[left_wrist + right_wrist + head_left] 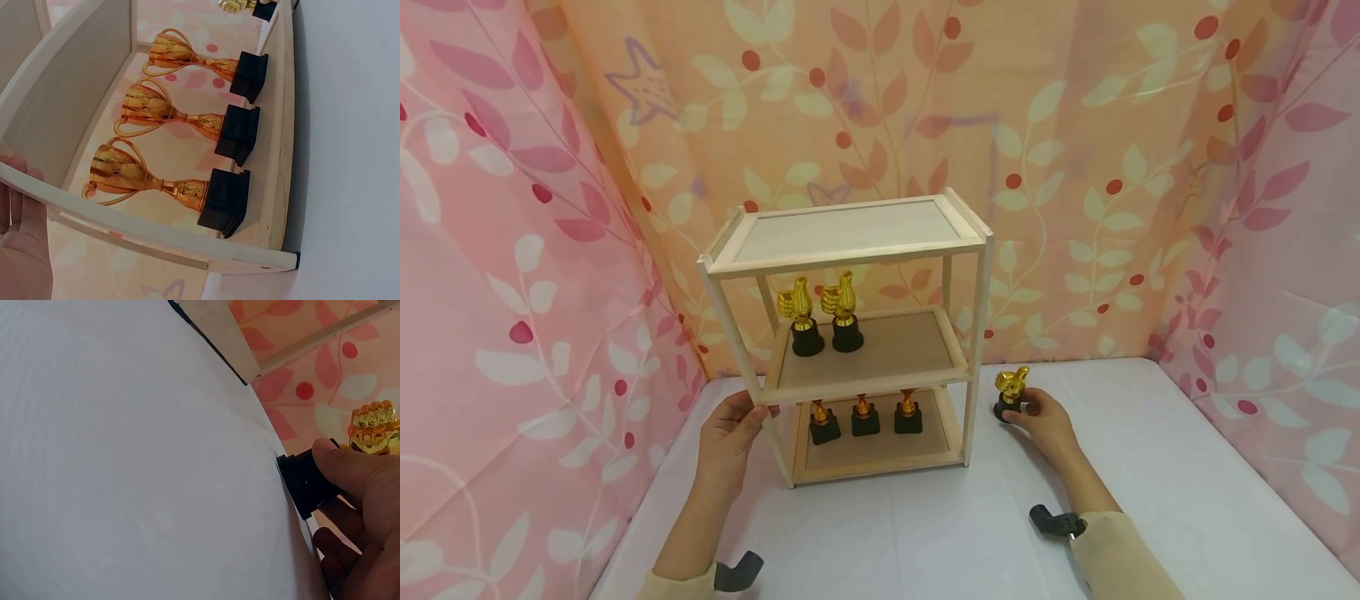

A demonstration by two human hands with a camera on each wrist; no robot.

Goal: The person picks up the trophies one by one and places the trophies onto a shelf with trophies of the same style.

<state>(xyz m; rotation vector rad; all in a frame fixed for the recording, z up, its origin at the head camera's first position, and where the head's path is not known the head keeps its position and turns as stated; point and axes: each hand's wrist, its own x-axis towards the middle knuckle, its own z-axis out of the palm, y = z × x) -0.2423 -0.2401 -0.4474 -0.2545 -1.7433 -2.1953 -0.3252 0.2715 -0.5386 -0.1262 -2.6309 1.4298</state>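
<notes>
A three-tier wooden shelf rack (865, 229) stands on the table. My left hand (727, 437) grips its left front post at middle-shelf height, thumb in front; in the left wrist view the fingers (19, 203) show at the frame. At the right, my right hand (1051, 425) pinches the black base of a gold thumbs-up trophy (1013, 382), upright at the tabletop; the right wrist view shows its base (306, 481) between thumb and fingers. Two similar thumbs-up trophies (802, 317) stand at the left of the middle shelf. Three gold cup trophies (165, 184) stand on the bottom shelf.
A white cloth covers the table (880, 542). Floral curtains (1075, 167) enclose the back and both sides. The rack's right front post (977, 333) stands between the rack and the right-hand trophy. Nothing stands on the rack's top panel.
</notes>
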